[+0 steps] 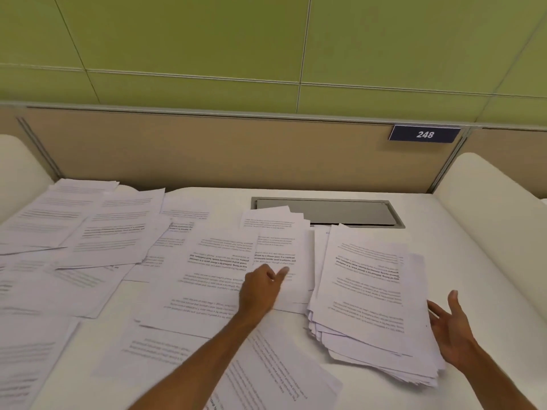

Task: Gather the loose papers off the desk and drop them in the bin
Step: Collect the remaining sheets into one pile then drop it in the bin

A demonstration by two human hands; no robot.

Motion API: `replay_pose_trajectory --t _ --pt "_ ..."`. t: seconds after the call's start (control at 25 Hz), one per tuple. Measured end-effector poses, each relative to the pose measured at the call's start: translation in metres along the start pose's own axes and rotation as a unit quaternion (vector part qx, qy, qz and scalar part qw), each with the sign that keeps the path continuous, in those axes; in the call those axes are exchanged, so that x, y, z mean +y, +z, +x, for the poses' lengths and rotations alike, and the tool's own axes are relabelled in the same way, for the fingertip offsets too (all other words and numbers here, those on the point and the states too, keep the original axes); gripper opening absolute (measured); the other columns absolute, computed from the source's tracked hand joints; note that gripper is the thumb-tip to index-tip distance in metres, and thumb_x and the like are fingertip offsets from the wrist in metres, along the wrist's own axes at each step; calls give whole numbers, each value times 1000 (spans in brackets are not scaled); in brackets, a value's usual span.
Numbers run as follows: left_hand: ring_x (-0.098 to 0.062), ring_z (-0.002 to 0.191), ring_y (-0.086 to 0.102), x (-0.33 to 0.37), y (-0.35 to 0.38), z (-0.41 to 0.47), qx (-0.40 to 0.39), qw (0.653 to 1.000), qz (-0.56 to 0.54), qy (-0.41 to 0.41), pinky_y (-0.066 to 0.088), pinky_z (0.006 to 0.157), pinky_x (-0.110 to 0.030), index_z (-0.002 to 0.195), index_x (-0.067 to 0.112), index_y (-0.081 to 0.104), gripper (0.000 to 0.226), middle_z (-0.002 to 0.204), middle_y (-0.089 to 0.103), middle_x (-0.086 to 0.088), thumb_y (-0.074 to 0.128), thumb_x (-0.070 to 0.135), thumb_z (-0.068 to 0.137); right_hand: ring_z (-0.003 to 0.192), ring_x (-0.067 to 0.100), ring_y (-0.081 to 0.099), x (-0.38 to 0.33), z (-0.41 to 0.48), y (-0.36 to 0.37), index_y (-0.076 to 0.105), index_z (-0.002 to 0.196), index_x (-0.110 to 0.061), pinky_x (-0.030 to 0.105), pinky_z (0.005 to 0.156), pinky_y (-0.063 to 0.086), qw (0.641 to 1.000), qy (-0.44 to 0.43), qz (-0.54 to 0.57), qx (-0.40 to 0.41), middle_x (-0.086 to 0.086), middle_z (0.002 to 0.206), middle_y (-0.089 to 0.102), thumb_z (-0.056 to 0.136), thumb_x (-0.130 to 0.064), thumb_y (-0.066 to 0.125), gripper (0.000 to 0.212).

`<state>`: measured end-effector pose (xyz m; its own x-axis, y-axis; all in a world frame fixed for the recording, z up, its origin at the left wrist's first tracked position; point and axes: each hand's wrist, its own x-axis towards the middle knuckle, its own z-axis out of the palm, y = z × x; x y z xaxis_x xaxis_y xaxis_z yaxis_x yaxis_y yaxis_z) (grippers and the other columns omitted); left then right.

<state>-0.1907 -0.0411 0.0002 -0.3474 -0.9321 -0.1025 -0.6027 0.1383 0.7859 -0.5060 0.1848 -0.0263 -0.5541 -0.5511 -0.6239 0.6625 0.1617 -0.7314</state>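
Observation:
Printed white sheets lie scattered over the white desk [461, 261], several overlapping at the left [88, 247] and in the middle [213, 276]. A thick, uneven stack of papers [367, 297] sits at the right. My left hand [260, 288] reaches across the middle sheets, its fingers curled and its thumb out, pinching a loose sheet [291, 258] just left of the stack. Beside the stack's right edge, my right hand [450, 329] is spread with straight fingers that touch the edge and hold nothing. No bin is in view.
A grey cable hatch [355, 211] is set into the desk behind the stack, partly covered by sheets. A tan partition [207, 149] with a blue plate reading 248 [424, 134] closes the back. White raised dividers [488, 208] flank both sides.

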Motion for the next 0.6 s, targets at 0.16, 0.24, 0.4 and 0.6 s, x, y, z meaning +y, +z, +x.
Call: replay_pose_trajectory --t 0.16,0.24,0.4,0.6 --pt "-37 123 48 -82 -109 49 149 956 209 -141 40 100 -52 130 5 48 83 132 52 -19 56 70 79 66 29 75 -1 -2 2 60 103 -9 49 55 59 1000 2 3 -3 8 82 78 84 -79 36 77" --pt "-42 135 33 -109 -144 62 131 929 218 -267 30 108 -57 143 0 30 115 146 35 -25 58 81 66 63 29 74 -1 -4 3 62 100 -8 49 52 59 1000 0 8 2 9 80 77 84 -78 36 77" --pt "-40 140 24 -119 -148 62 67 920 189 -338 26 111 -56 149 1 13 145 152 23 -23 75 80 43 61 27 74 -1 -6 5 64 95 -7 47 49 59 1000 -4 6 4 8 78 77 85 -78 36 76" --pt "-37 136 33 -89 -103 65 12 934 189 -303 37 106 -46 147 -2 13 137 147 30 -23 88 58 49 60 25 74 -1 -9 6 59 101 -8 43 50 60 1000 -8 -4 5 7 75 77 87 -76 34 74"
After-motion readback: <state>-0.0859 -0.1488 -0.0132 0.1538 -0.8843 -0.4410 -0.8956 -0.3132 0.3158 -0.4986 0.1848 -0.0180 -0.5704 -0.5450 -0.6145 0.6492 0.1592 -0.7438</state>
